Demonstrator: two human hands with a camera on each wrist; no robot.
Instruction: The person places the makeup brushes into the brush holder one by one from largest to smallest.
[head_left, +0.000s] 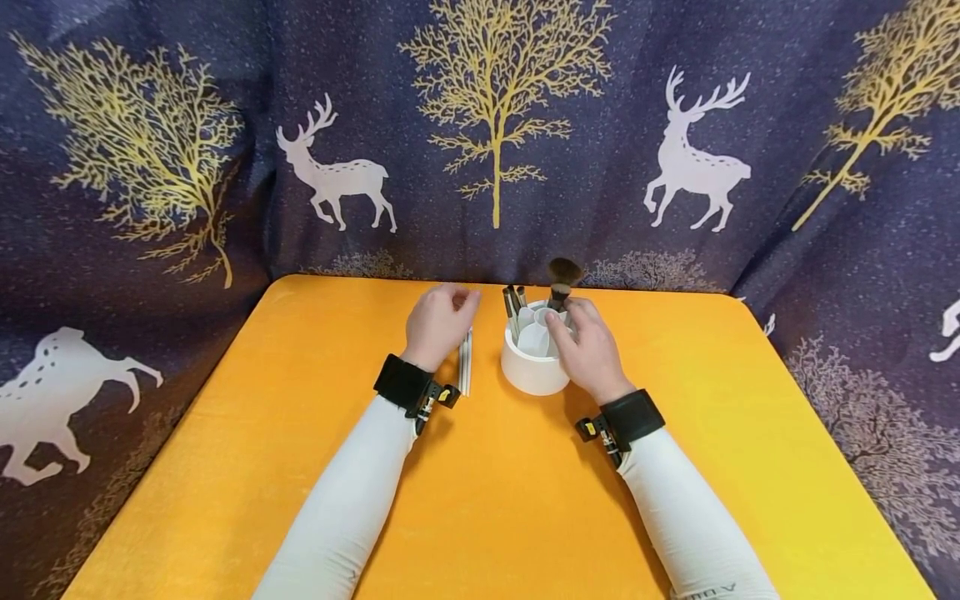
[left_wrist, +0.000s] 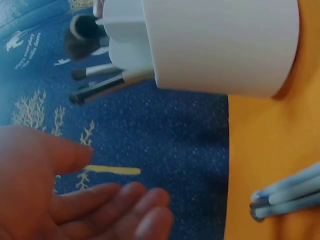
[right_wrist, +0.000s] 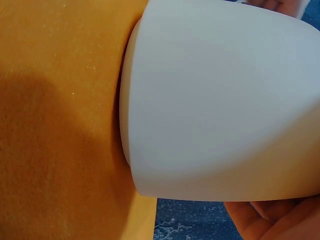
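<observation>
Two hands are at work around the holder (head_left: 534, 377), which stands upright near the far edge of the worktop (head_left: 480, 500). My right hand (head_left: 592, 350) grips the holder's right side, thumb over the rim and fingers behind it; whether it also touches a brush I cannot tell. My left hand (head_left: 438, 321) hangs just left of the holder, thumb and fingers loosely bent and apart, with nothing showing between them. Below it, the sticks (head_left: 465, 375) lie on the worktop close together, left of the holder and apart from it; they may be brush handles.

I judge the step in hand to be steadying the holder on the right while my left hand works beside the sticks. Lifting one would call for lowering the left hand and pinching a single stick away from its neighbours, with the right hand keeping the holder steady.

Inside, the holder is split by thin walls. Slim brushes (head_left: 512, 305) lean, heads up, at its left. Toward the far right rise a broad brush (head_left: 564, 271), blurred, and a smaller brush (head_left: 559, 293) just below its head. The near compartment (head_left: 534, 340) shows no brush; my right hand hides some of the rest.
</observation>
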